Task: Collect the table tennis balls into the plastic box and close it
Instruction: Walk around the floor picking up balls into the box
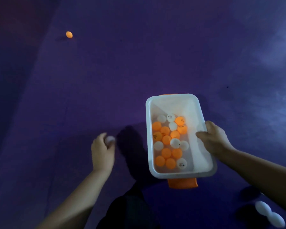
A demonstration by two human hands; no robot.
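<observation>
Head view: the left hand is curling its fingers round a white ball. The plastic box is sitting just to its right, long axis pointing away from the person. The right hand is gripping the box's right rim. An orange ball is lying well apart on the floor, far to the left.

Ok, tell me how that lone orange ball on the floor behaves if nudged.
The orange ball sits round on flat purple floor, so it will probably roll at a touch. Small like the white ball the left hand holds, it is likely light.
</observation>
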